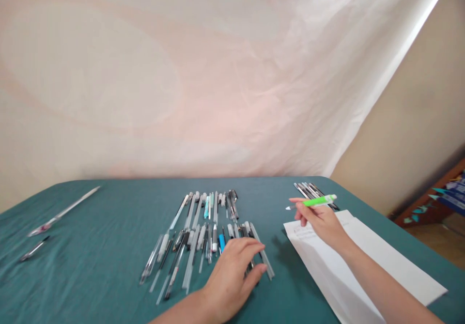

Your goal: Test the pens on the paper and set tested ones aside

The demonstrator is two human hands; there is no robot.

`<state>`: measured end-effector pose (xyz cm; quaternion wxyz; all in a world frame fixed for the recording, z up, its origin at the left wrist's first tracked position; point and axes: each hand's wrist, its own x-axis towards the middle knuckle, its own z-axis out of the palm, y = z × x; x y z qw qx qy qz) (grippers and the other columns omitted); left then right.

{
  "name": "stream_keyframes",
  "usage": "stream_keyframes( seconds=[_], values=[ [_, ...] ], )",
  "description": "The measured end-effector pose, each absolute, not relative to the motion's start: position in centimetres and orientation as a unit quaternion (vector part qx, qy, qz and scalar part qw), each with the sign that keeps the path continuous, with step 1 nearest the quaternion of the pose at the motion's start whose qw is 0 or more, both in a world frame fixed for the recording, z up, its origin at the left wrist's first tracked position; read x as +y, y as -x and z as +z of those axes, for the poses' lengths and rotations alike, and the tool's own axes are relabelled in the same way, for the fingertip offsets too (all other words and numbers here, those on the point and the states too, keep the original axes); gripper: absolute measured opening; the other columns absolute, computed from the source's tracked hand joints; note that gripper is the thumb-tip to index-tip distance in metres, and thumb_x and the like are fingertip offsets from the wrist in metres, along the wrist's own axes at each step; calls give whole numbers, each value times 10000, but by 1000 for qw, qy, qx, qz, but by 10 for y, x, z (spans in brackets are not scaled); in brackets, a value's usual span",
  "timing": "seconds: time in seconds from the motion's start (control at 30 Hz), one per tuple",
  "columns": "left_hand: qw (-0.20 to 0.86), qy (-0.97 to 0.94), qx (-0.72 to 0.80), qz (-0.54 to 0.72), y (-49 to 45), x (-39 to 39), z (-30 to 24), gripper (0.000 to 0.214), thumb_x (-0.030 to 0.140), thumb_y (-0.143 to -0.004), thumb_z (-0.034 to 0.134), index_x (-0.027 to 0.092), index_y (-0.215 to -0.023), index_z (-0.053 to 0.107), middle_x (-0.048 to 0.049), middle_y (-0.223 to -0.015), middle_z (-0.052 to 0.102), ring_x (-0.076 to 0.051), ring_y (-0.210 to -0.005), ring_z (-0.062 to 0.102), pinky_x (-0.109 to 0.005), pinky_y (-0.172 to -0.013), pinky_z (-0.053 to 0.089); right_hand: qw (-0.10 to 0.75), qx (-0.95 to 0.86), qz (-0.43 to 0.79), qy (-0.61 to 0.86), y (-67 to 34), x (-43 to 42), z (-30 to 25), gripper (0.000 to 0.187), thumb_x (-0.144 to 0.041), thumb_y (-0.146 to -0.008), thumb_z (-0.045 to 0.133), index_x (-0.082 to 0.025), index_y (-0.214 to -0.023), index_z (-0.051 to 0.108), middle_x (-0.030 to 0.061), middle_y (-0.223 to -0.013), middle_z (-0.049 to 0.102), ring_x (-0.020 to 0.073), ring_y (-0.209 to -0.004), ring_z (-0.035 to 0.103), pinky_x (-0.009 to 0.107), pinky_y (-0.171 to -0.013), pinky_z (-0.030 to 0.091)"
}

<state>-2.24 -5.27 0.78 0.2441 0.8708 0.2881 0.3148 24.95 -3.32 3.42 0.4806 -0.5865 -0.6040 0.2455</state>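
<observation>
My right hand [319, 222] is closed around a bright green pen [320, 200], raised above the far end of the white paper sheets [392, 261]. The pen's pale tip points to the left. Over the right side of the spread of pens [192, 251], my left hand [236, 270] has its thumb and fingers apart, with nothing visible between them. It partly hides a blue-capped pen [222, 240] and several dark pens. A clear pen tube [267, 261] lies just beyond its fingertips. Faint writing marks the top sheet's far left corner.
A second row of pens and clear tubes [214, 205] lies behind the first. More pens [308, 188] sit by the table's far right corner. At left are a long clear tube [69, 212] and a dark pen [34, 249]. A pale cloth [218, 72] hangs behind the green-covered table [109, 275].
</observation>
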Motion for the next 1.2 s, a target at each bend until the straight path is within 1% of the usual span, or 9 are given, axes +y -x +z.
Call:
stream_keyframes(
  seconds=[0.07,0.13,0.27,0.37,0.47,0.6,0.7,0.83,1.2],
  values=[
    [223,-877,296,307,21,-52,9,290,274,-883,472,225,-1163,531,-78,-1162,564,-205,-1071,505,-386,-945,407,508,-556,245,611,-279,-35,28,362,-485,-773,562,-145,-841,668,62,-735,651,126,-512,528,263,-483,433],
    [204,-883,297,301,19,-51,8,286,262,-888,461,224,-1161,536,-77,-1167,567,-207,-1081,502,-405,-957,398,519,-514,247,637,-307,-40,18,413,-503,-736,595,-128,-896,660,43,-638,630,140,-518,532,269,-489,437],
    [171,-892,299,293,18,-49,3,294,264,-890,454,229,-1170,536,-76,-1212,550,-225,-1144,470,-440,-982,383,497,-473,221,693,-356,-52,-1,368,-483,-660,657,-139,-789,641,26,-580,611,151,-513,540,274,-496,430],
    [151,-899,297,283,17,-48,1,312,270,-891,449,227,-1189,527,-81,-1246,533,-241,-1181,445,-463,-987,382,508,-454,177,710,-380,-59,-11,299,-447,-664,640,-167,-763,601,-2,-527,580,143,-486,530,263,-484,415],
    [137,-905,292,277,17,-47,1,301,257,-892,442,234,-1174,544,-80,-1241,541,-247,-1176,454,-479,-980,385,533,-442,159,704,-395,-63,-16,269,-431,-677,607,-180,-766,571,6,-553,597,149,-486,544,270,-491,425],
    [130,-909,293,268,16,-46,1,288,249,-888,443,234,-1151,560,-77,-1236,546,-246,-1174,454,-483,-983,376,456,-468,113,749,-407,-65,-19,242,-426,-714,544,-186,-735,570,16,-558,617,165,-514,570,273,-511,420],
    [129,-912,295,256,15,-46,1,281,246,-887,443,232,-1141,564,-69,-1235,545,-239,-1179,446,-476,-992,368,411,-469,82,778,-414,-68,-23,244,-426,-726,510,-197,-650,547,-1,-485,585,151,-445,523,262,-461,374],
    [125,-913,294,253,15,-46,0,269,248,-890,438,224,-1121,573,-70,-1218,553,-239,-1181,439,-476,-995,359,395,-463,65,790,-425,-68,-32,264,-421,-730,495,-204,-580,518,-21,-418,530,143,-404,482,260,-443,338],
    [131,-913,295,249,14,-45,-1,238,242,-883,449,238,-1076,590,-57,-1170,574,-244,-1180,434,-483,-992,357,377,-473,58,794,-431,-67,-44,309,-459,-760,456,-200,-604,520,-15,-469,560,149,-439,512,259,-476,356]
  ],
)
